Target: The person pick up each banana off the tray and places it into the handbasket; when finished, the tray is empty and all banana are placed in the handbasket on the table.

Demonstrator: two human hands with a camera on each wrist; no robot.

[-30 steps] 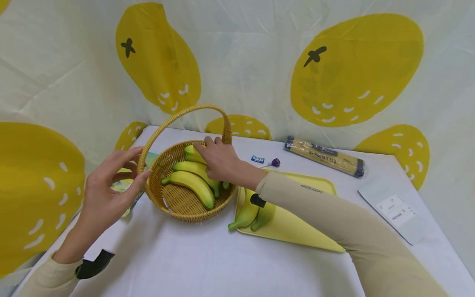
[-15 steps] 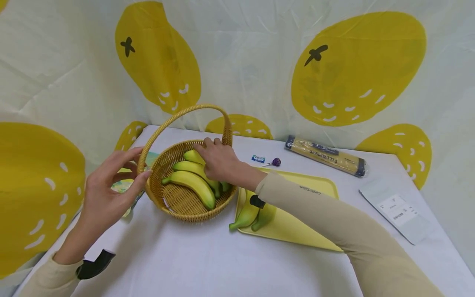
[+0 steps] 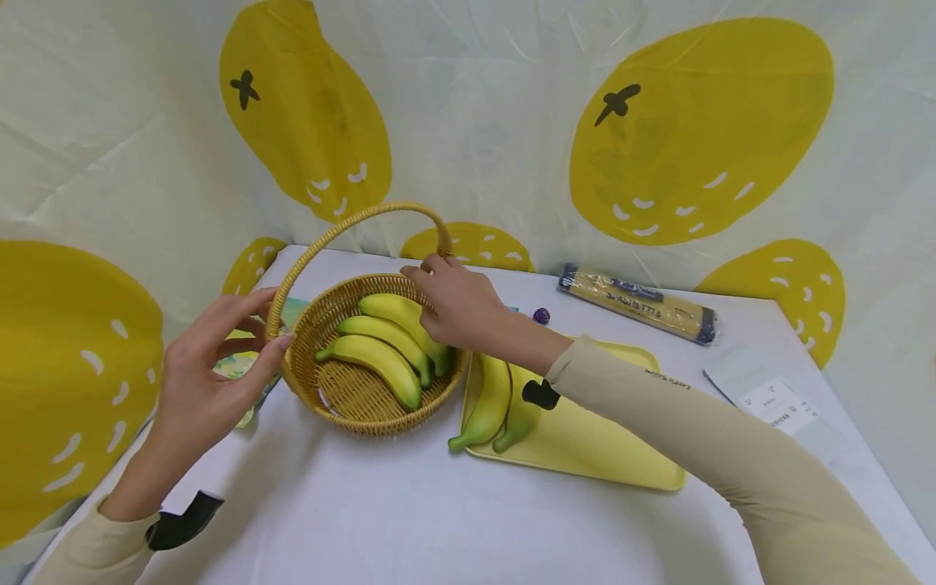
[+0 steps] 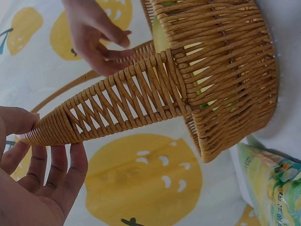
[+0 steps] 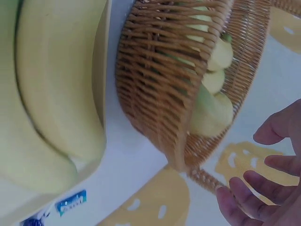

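A wicker basket [image 3: 351, 394] stands on the white table with three bananas inside: a front one [image 3: 376, 370], a middle one [image 3: 391, 333] and a back one [image 3: 402, 313]. My left hand [image 3: 212, 366] pinches the left side of the basket's arched handle [image 4: 117, 106] between thumb and fingers. Over the basket's right rim, near the handle's other end, is my right hand [image 3: 464, 305]. In the right wrist view its fingers [image 5: 270, 188] are spread and loosely bent, holding nothing. Two more bananas [image 3: 491, 402] [image 5: 61, 80] lie side by side on a yellow tray [image 3: 607, 443], right of the basket.
Behind the tray lie a purple-wrapped lollipop [image 3: 541, 315] and a small blue packet [image 5: 71, 202]. A spaghetti pack [image 3: 636, 305] is at the back right, a pale labelled pouch [image 3: 775, 402] at the right edge. A colourful bag [image 4: 275, 188] lies left of the basket.
My right hand has let go of the back banana and drawn up and to the right, leaving the banana lying in the basket. My left hand stays on the handle.
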